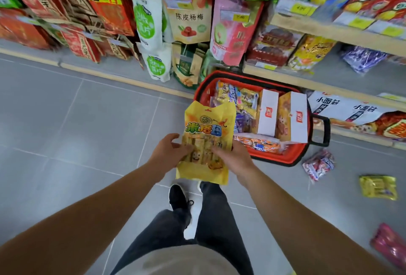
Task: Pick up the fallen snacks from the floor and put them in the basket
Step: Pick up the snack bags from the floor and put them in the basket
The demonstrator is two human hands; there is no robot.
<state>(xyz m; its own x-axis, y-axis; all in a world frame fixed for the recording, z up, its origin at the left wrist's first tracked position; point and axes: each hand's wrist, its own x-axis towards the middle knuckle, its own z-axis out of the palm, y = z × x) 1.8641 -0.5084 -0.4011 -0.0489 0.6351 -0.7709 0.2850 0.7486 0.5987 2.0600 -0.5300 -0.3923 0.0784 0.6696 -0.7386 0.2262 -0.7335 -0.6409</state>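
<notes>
I hold a large yellow snack bag [207, 125] upright in front of me with both hands. My left hand [169, 150] grips its left edge and my right hand [232, 158] grips its right edge. Just beyond and to the right stands the red basket [276, 158] on the floor, holding two boxes and several snack packs. The bag's top edge overlaps the basket's near left corner in view. On the floor to the right lie a red-and-white packet [318, 164], a yellow packet [377, 188] and a pink packet [390, 246].
Shelves packed with snack bags run along the far side, with hanging pouches [189, 15] left of the basket and a low shelf [329, 90] behind it. Grey floor tiles [77, 121] spread to the left. My legs and a black shoe [178, 197] are below the bag.
</notes>
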